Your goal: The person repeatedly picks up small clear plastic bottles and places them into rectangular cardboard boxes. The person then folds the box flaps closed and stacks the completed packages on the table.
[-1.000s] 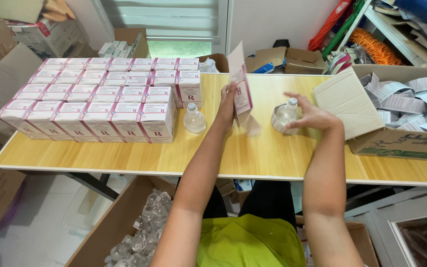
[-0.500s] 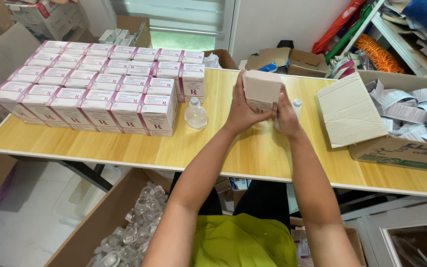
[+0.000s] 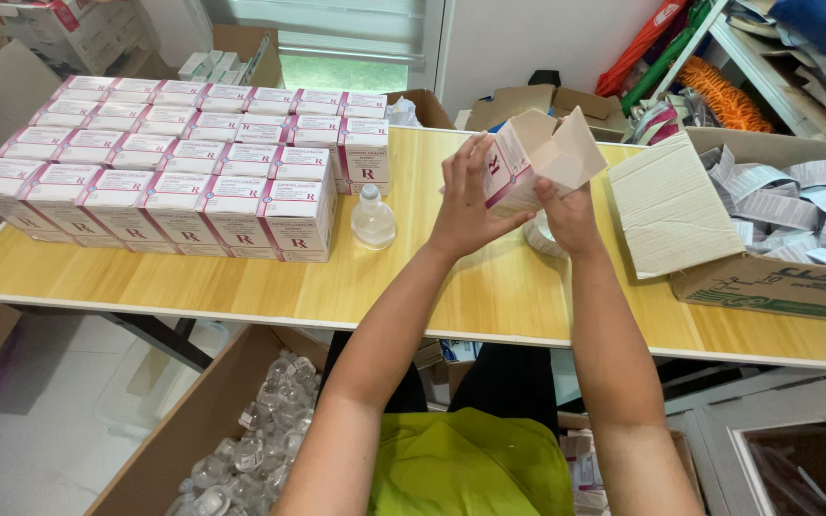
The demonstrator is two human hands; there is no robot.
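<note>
My left hand (image 3: 466, 201) and my right hand (image 3: 571, 215) both hold a small white and pink carton (image 3: 539, 158) above the wooden table (image 3: 336, 287), its top flaps spread apart. A clear bottle (image 3: 373, 218) stands on the table left of my hands. Another clear bottle (image 3: 539, 237) lies partly hidden behind my right hand. Several finished white and pink cartons (image 3: 184, 167) stand in tight rows on the left half of the table.
A brown cardboard box (image 3: 767, 277) with several folded paper leaflets (image 3: 795, 205) sits at the right. Under the table's near edge stands a cardboard box (image 3: 179, 430) full of clear bottles (image 3: 260, 449). Shelves and more cardboard boxes are behind.
A second ago my left hand held a flat carton and my right hand a bottle. Now both hands hold the carton, raised and with its flaps apart.
</note>
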